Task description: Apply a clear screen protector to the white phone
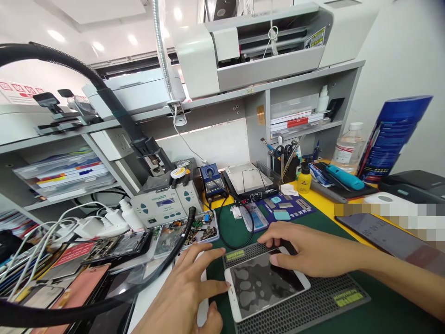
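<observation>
A white-framed smartphone [257,290] with a dark screen lies on a grey honeycomb-patterned mat [333,290]. Pale, blister-like patches spread under or on the left part of the screen. My left hand [189,283] is open beside it, fingers spread, with one fingertip touching the phone's left end. Across the phone's far right part reaches my right hand [302,250], its thumb on the glass and its fingers curled over the far edge. A dark patch beneath that palm is partly hidden.
A hot-air station [168,202] and a parts tray [206,232] stand behind left. Its black hose [174,253] arcs across the left side. Phones and white cables crowd the far left. A flat heating plate [250,178] and yellow bottle [304,180] stand behind; another phone [382,236] lies right.
</observation>
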The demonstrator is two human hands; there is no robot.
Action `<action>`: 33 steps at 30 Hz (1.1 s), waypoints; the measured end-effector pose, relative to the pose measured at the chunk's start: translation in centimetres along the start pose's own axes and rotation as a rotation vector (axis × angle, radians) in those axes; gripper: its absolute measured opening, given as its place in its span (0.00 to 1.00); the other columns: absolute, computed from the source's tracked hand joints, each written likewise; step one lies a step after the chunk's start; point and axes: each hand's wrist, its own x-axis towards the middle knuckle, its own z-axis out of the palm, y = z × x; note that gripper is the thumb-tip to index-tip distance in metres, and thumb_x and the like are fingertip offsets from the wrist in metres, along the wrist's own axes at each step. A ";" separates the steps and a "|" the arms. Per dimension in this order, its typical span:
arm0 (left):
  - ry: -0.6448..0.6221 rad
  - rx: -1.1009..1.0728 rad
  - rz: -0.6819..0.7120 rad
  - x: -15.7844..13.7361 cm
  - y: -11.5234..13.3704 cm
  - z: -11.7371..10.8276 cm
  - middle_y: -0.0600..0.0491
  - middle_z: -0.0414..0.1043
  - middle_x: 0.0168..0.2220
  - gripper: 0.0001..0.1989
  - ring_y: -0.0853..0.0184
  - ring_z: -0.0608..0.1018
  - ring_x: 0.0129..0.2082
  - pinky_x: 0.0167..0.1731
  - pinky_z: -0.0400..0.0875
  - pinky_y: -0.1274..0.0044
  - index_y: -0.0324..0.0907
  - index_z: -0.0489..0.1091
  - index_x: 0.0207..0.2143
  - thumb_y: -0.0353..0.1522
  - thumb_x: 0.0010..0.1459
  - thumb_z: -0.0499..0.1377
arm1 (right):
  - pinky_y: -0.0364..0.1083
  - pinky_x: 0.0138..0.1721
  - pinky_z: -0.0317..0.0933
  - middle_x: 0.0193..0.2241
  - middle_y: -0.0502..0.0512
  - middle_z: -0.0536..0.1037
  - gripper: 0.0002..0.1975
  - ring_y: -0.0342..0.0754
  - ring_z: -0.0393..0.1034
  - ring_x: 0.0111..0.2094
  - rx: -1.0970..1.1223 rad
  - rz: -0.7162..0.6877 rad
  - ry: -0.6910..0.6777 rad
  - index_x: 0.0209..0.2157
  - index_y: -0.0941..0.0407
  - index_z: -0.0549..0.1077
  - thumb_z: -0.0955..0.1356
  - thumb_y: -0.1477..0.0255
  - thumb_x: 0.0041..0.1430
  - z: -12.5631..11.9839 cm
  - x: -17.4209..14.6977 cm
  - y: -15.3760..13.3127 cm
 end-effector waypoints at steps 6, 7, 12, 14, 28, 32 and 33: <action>0.011 -0.022 -0.002 0.0 -0.2 0.6 0.51 0.66 0.64 0.30 0.45 0.65 0.65 0.57 0.71 0.51 0.53 0.77 0.50 0.23 0.44 0.57 | 0.49 0.42 0.66 0.52 0.60 0.74 0.26 0.58 0.70 0.49 0.002 -0.004 0.003 0.56 0.48 0.73 0.66 0.48 0.64 0.0 0.1 0.2; 0.012 -0.033 0.018 0.1 -0.1 1.1 0.51 0.65 0.65 0.32 0.45 0.64 0.66 0.57 0.70 0.51 0.53 0.76 0.52 0.23 0.44 0.57 | 0.49 0.42 0.66 0.52 0.59 0.74 0.26 0.58 0.70 0.49 -0.001 -0.009 0.004 0.56 0.48 0.73 0.66 0.48 0.64 0.0 0.1 0.2; 0.004 -0.044 0.105 0.3 0.4 3.7 0.47 0.59 0.68 0.37 0.42 0.61 0.67 0.57 0.67 0.47 0.54 0.71 0.59 0.25 0.43 0.59 | 0.49 0.41 0.65 0.52 0.59 0.73 0.26 0.57 0.69 0.49 -0.030 -0.021 0.003 0.57 0.48 0.72 0.65 0.49 0.65 0.0 0.1 0.1; -0.013 -0.048 0.118 0.4 0.6 4.1 0.46 0.58 0.68 0.39 0.40 0.61 0.67 0.57 0.66 0.45 0.54 0.70 0.60 0.26 0.42 0.60 | 0.49 0.42 0.65 0.52 0.59 0.73 0.26 0.57 0.68 0.49 -0.040 -0.021 -0.003 0.57 0.48 0.72 0.65 0.48 0.65 0.0 0.2 0.1; -0.239 -0.174 -0.022 0.0 1.0 -0.4 0.67 0.53 0.71 0.35 0.47 0.54 0.71 0.66 0.52 0.43 0.65 0.75 0.53 0.25 0.43 0.58 | 0.50 0.39 0.67 0.54 0.60 0.73 0.27 0.59 0.71 0.49 -0.054 -0.001 -0.013 0.58 0.48 0.72 0.65 0.48 0.64 -0.1 0.3 -0.2; -0.301 -0.162 -0.050 -0.3 0.2 -0.6 0.69 0.50 0.72 0.38 0.45 0.52 0.72 0.66 0.51 0.43 0.68 0.74 0.54 0.25 0.43 0.58 | 0.50 0.40 0.68 0.54 0.61 0.73 0.29 0.60 0.71 0.49 -0.060 0.004 -0.021 0.59 0.49 0.72 0.66 0.48 0.64 -0.3 0.2 -0.4; -0.307 -0.158 -0.058 -0.3 0.1 -0.7 0.69 0.50 0.72 0.38 0.44 0.52 0.72 0.66 0.52 0.43 0.68 0.74 0.54 0.25 0.43 0.58 | 0.50 0.40 0.67 0.54 0.61 0.74 0.29 0.60 0.71 0.50 -0.059 0.000 -0.017 0.59 0.49 0.72 0.66 0.48 0.64 -0.3 0.1 -0.4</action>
